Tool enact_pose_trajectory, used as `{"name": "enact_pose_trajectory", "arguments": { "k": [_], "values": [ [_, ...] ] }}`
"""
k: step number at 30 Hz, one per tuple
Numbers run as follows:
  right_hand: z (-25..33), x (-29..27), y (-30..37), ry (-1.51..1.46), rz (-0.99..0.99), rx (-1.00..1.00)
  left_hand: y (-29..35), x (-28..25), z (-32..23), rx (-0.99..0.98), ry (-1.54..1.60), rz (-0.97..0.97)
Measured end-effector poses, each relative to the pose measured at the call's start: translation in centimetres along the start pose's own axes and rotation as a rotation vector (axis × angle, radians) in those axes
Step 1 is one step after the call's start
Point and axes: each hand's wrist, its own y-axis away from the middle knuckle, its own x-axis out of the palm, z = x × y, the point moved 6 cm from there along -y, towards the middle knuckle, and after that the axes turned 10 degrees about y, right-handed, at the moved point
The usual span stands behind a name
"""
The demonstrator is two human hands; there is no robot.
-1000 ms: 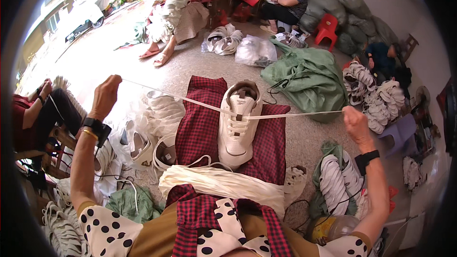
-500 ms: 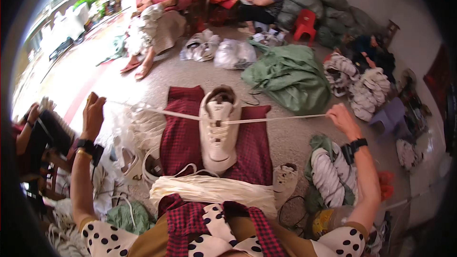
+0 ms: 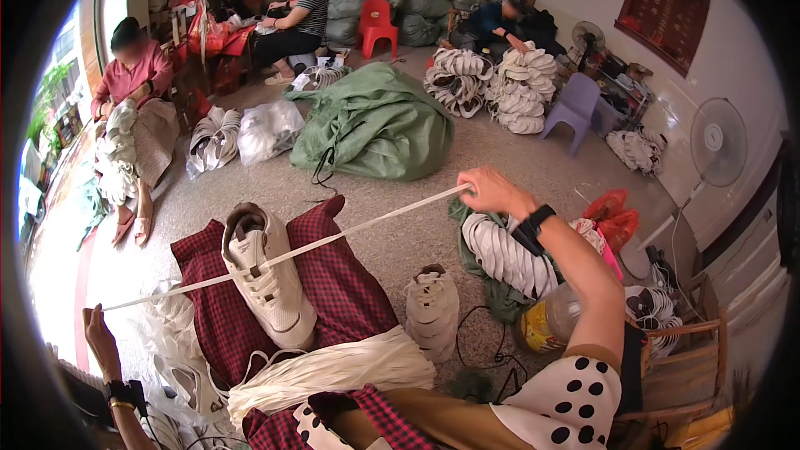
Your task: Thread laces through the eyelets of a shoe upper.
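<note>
A cream sneaker (image 3: 268, 279) rests on the dark red checked cloth (image 3: 342, 267) over my lap, its toe toward me. Threaded through its eyelets, a flat white shoelace (image 3: 375, 223) is pulled taut out to both sides. My left hand (image 3: 102, 343) pinches one end, low at the far left. The other end is in the closed fingers of my right hand (image 3: 498, 193), higher and to the right of the shoe. Nearer my body, a bundle of loose cream laces (image 3: 333, 373) lies across my lap.
A second sneaker (image 3: 432, 308) stands right of my lap, near a sack of stacked shoe parts (image 3: 508, 254) and a large plastic jar (image 3: 550, 321). Ahead lie a green sack (image 3: 371, 121), a purple chair (image 3: 573, 108) and a standing fan (image 3: 718, 142). Several people sit working farther back.
My view has turned to the right, so the room and my lap have shifted left. The lace remains stretched between both hands and now slants up to the right.
</note>
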Motion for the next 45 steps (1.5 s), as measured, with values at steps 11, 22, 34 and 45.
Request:
{"name": "enact_pose_trajectory", "arguments": {
  "k": [11,22,34,45],
  "values": [
    [2.0,-1.1,7.4,0.212,-0.446,-0.240,-0.1,-2.4,-2.8,0.033,0.000,-0.104],
    [16.0,0.1,3.9,-0.825,-0.894,-0.139,-1.1,6.4,-24.1,-0.173,0.863,-0.095],
    [28.1,10.9,-7.7,-1.013,-0.224,-0.287,3.3,17.0,-29.1,-0.532,1.382,0.360],
    [30.2,9.2,-7.2,-0.876,-0.250,-0.283,3.6,16.3,-27.9,-0.619,1.320,0.163]
  ]
}}
